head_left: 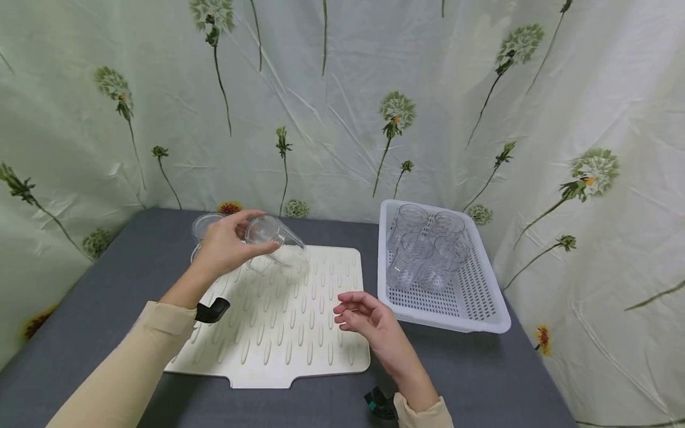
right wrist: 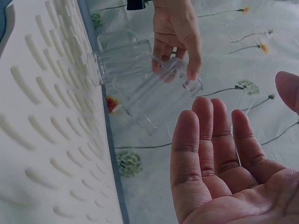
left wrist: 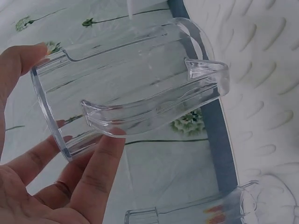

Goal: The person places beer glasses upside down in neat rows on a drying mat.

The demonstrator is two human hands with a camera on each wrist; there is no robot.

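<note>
My left hand [head_left: 227,241] grips a clear glass mug [left wrist: 135,84] near its base, thumb on one side and fingers on the other. The mug is tilted over the far left part of a white ribbed drying mat [head_left: 278,351], its handle [left wrist: 159,112] facing the left wrist camera. Another clear mug [right wrist: 124,60] stands on the mat's far left corner, partly hidden behind the left hand in the head view. My right hand [head_left: 369,324] hovers over the mat's right side, fingers relaxed and holding nothing; its palm shows in the right wrist view.
A white perforated basket [head_left: 481,297] stands to the right of the mat, with several clear mugs [head_left: 409,249] grouped in its far left part. The dark table [head_left: 460,386] is bordered by a flower-print curtain [head_left: 332,148] behind and at the sides.
</note>
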